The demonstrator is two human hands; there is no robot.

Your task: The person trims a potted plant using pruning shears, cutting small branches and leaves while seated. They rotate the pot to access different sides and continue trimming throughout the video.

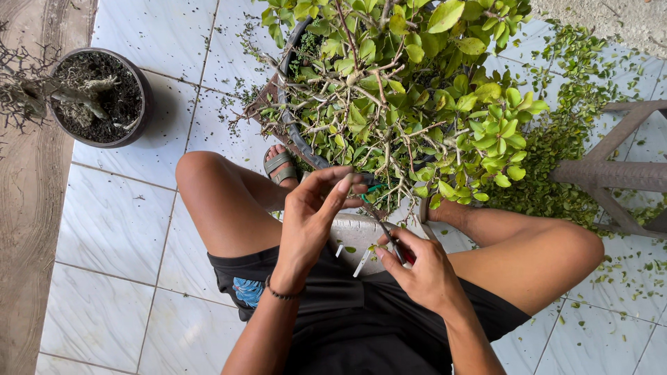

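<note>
Your left hand (313,215) sits closest, a dark beaded band at its wrist, fingers drawn into a narrow pinch at the lower twigs of the leafy shrub (410,90). Just beside it, your right hand (417,267) is wrapped around a slim cutting tool (392,243) — thin metal blades pointing up toward the twigs, a red grip showing inside the palm. Both hands hover over a pale rounded seat (361,232) between your bare knees. That shrub is a tangle of woody grey stems and glossy oval leaves, rising from a dark round pot (292,90) whose rim nearly touches your sandalled foot (280,165). Cut leaves (556,187) lie thick on the white marbled floor tiles (118,222) at the right, around a brown wicker-textured stool leg (611,173). Off to the left, well apart, a smaller pot (104,94) holds a bare, gnarled trunk — smooth open tile lies between it and your knee.
</note>
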